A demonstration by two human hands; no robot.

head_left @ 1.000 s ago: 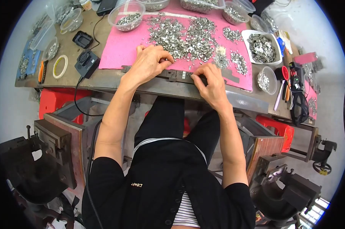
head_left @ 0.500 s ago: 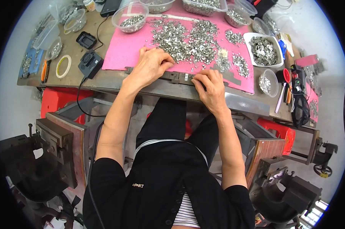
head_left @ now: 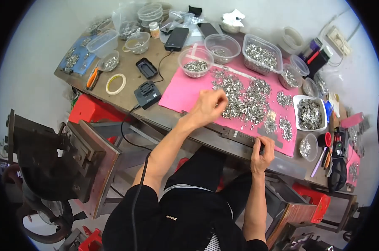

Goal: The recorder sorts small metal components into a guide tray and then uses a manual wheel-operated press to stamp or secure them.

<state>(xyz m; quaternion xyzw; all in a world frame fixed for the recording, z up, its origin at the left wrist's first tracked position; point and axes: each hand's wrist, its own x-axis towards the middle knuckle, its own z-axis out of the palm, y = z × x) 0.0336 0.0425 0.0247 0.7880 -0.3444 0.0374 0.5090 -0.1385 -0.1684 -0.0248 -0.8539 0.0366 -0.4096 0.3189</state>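
A long dark metal bar fixture [head_left: 237, 136] lies along the front edge of the bench, on the near side of the pink mat [head_left: 177, 94]. My left hand [head_left: 207, 108] is raised over the mat beside the pile of small shiny metal parts [head_left: 244, 100]. Its fingers are curled together, and whatever they hold is hidden. Down at the right end of the bar, my right hand [head_left: 262, 154] has thumb and fingers pinched together against it. Anything between those fingertips is too small to name.
Clear bowls [head_left: 195, 62] and a rectangular tub [head_left: 262, 54] of metal parts stand behind the pile. On the right are a white tray [head_left: 310, 113] and a small clear cup [head_left: 309, 146]. A black charger [head_left: 147, 95], tape roll [head_left: 116, 84] and orange-handled pliers [head_left: 93, 78] lie left.
My view has swung left and up, showing more of the back of the bench. My left hand has lifted off the bar toward the pile; my right hand stays at the bar's right part.
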